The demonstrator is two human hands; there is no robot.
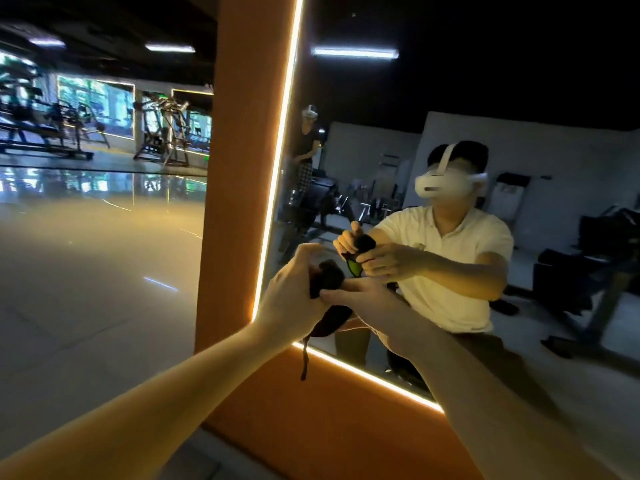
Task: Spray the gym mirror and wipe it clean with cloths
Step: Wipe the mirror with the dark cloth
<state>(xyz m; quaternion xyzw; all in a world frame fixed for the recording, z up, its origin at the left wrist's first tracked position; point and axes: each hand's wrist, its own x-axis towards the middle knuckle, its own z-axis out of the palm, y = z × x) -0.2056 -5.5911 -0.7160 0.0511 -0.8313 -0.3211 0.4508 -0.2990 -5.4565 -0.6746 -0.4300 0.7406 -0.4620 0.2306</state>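
Cloth (pixel 330 318) is dark, bunched, with a thin strip dangling.

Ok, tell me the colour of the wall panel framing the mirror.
The wall panel is orange, head view.

1. The cloth (pixel 327 277) between the left hand (pixel 294 291) and right hand (pixel 363 299) is dark, near black.
2. Left of the left hand, the wall panel (pixel 239 168) is orange, and its light strip (pixel 278 161) is warm yellow-white.
3. Beyond the hands, the mirror (pixel 485 81) reflects a cream shirt (pixel 450 258) and a white headset (pixel 440 185).
4. The floor (pixel 86 271), far left of the left hand, is glossy pale beige.
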